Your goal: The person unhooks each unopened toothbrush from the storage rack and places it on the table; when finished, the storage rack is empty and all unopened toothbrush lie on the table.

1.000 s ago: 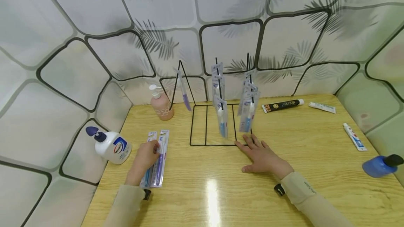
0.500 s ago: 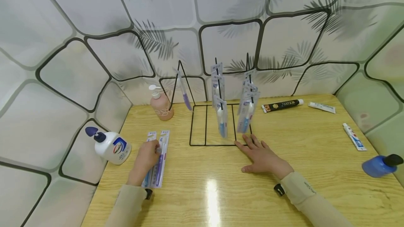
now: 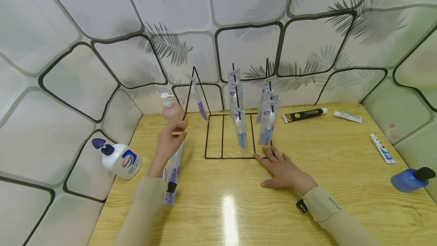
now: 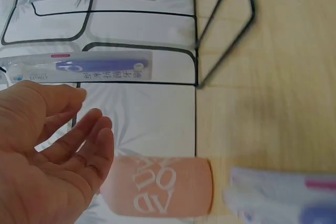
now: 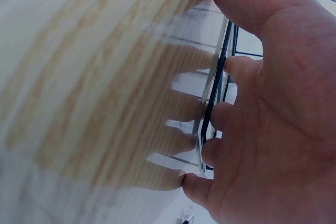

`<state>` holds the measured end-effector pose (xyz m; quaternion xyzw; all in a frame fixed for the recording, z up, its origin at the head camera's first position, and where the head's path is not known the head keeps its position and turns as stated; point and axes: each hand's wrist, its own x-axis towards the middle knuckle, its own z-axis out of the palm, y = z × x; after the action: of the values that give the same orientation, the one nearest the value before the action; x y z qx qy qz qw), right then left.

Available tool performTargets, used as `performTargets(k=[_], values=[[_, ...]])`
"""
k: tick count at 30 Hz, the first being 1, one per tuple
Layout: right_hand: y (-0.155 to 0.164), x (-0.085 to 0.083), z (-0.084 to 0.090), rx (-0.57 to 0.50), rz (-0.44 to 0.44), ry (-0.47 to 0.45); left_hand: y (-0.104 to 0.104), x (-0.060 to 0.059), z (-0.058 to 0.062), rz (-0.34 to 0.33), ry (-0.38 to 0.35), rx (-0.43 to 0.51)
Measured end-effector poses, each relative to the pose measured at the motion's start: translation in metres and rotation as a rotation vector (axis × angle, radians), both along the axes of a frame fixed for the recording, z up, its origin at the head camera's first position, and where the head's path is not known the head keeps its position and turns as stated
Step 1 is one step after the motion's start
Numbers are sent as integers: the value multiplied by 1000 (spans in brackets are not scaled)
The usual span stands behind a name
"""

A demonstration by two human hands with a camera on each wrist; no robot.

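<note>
My left hand [image 3: 168, 145] is raised over the table's left side, in front of the pink pump bottle [image 3: 175, 114]. Its fingers are loosely bent and apart from the thumb, and the left wrist view shows nothing between them. Packaged toothbrushes [image 3: 175, 168] lie under that forearm, partly covered by it. A black wire rack [image 3: 222, 136] stands in the middle. One purple toothbrush pack [image 4: 105, 66] hangs on its left prong; several packs, some with blue handles [image 3: 240, 139], hang on the other two. With spread fingers my right hand [image 3: 283, 170] touches the rack's front right corner.
A white pump bottle [image 3: 123, 160] with a blue top stands at the left edge. Toothpaste tubes, one black [image 3: 305, 115], one white [image 3: 347, 116] and one blue and white [image 3: 383, 149], lie to the right, near a blue bottle [image 3: 409, 180]. Patterned panels enclose the back and sides.
My left hand has left the toothbrush packs and moved forward and up toward the rack's left side, its fingers now apart. My right hand stays at the rack's corner.
</note>
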<state>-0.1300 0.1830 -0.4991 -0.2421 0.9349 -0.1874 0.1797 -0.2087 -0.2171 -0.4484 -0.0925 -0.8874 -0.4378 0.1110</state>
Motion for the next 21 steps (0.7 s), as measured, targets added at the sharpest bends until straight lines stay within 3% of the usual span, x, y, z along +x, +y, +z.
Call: performTargets(k=[6, 10, 16, 21], values=[[1, 0, -2, -9, 5, 10, 20, -27, 9, -27, -56, 251], [1, -1, -4, -6, 9, 9, 30, -42, 13, -76, -25, 404], [2, -2, -5, -1, 11, 9, 39, -60, 16, -154, 140, 467], [2, -2, -5, 5, 12, 12, 50, -68, 21, -166, 116, 550]])
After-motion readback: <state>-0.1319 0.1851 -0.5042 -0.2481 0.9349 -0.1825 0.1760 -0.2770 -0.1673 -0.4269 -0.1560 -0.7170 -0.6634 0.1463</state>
